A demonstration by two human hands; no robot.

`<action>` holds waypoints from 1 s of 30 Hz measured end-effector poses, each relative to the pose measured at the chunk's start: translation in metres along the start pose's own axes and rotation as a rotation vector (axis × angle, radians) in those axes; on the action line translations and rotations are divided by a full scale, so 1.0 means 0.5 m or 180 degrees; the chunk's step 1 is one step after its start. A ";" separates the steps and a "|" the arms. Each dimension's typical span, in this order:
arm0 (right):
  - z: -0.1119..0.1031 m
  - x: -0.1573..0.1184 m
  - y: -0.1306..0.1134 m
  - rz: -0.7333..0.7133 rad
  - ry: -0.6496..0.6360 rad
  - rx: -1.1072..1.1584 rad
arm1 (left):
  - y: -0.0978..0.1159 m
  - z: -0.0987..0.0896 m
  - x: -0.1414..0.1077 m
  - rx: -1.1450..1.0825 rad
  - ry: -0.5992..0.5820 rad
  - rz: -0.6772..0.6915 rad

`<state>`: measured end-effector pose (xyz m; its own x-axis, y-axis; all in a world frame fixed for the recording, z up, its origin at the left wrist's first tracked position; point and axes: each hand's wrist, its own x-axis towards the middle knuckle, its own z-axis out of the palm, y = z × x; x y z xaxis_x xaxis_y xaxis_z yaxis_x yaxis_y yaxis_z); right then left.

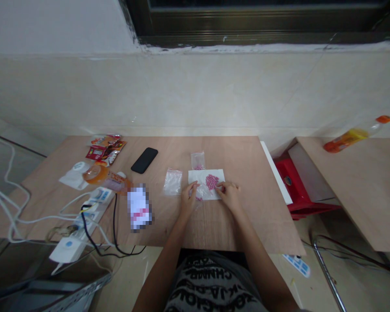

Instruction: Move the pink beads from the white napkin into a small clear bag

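Observation:
A pile of small pink beads [212, 182] lies on a white sheet of paper [198, 175] in the middle of the table. At the paper's left edge my left hand [189, 196] is closed in a pinch on a small clear plastic bag [201, 191], with a few pink beads low in it. My right hand [229, 193] rests at the right edge of the pile, thumb and fingers drawn together; what they hold, if anything, is too small to make out. Behind the paper lies another clear bag [198, 159] with some pink beads. Left of the paper is a stack of clear bags [173, 182].
A black phone [144, 160], snack packets [106, 149], an orange drink bottle [107, 177] and a blurred-out phone-like item [139, 208] are on the left. A power strip [84, 225] with cables hangs over the front-left edge. A red stool [292, 186] stands right.

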<state>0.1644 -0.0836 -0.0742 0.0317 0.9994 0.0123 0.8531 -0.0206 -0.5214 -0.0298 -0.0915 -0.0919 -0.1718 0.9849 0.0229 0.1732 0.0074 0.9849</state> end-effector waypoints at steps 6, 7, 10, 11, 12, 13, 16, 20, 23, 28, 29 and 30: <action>0.007 0.000 -0.001 -0.0018 -0.0043 -0.0040 | 0.002 0.000 -0.001 -0.0012 -0.0025 -0.0017; 0.007 0.000 -0.002 -0.0029 -0.0039 -0.0041 | 0.001 0.000 -0.001 -0.0007 -0.0024 -0.0013; 0.006 0.000 -0.003 -0.0044 -0.0024 -0.0052 | 0.000 0.000 0.000 0.0011 -0.0009 -0.0008; 0.006 0.000 -0.004 -0.0049 -0.0023 -0.0059 | 0.000 0.000 0.000 0.0021 -0.0008 -0.0002; 0.006 0.000 -0.004 -0.0051 -0.0017 -0.0069 | 0.000 -0.001 0.000 0.0034 -0.0011 0.0007; 0.006 0.000 -0.005 -0.0056 -0.0011 -0.0079 | -0.001 -0.001 0.001 0.0047 -0.0010 0.0021; 0.008 0.001 -0.005 -0.0078 0.0010 -0.0083 | -0.001 -0.001 0.002 0.0065 -0.0014 0.0059; 0.013 0.001 -0.003 -0.0108 0.0045 -0.0092 | -0.004 -0.001 0.002 0.0043 -0.0021 0.0040; 0.015 0.000 -0.001 -0.0122 0.0053 -0.0081 | -0.007 0.000 0.001 0.0024 -0.0013 0.0032; 0.013 -0.002 -0.001 -0.0099 0.0049 -0.0010 | -0.008 0.000 0.002 0.0004 -0.0011 0.0025; 0.012 -0.002 -0.002 -0.0093 0.0056 0.0015 | -0.008 0.001 0.002 0.0004 -0.0004 0.0026; 0.010 -0.002 -0.003 -0.0084 0.0064 0.0045 | -0.008 0.001 0.002 0.0001 0.0007 0.0029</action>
<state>0.1604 -0.0846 -0.0780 0.0197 0.9989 0.0432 0.8463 0.0064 -0.5327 -0.0302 -0.0906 -0.0957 -0.1725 0.9845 0.0321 0.1752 -0.0014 0.9845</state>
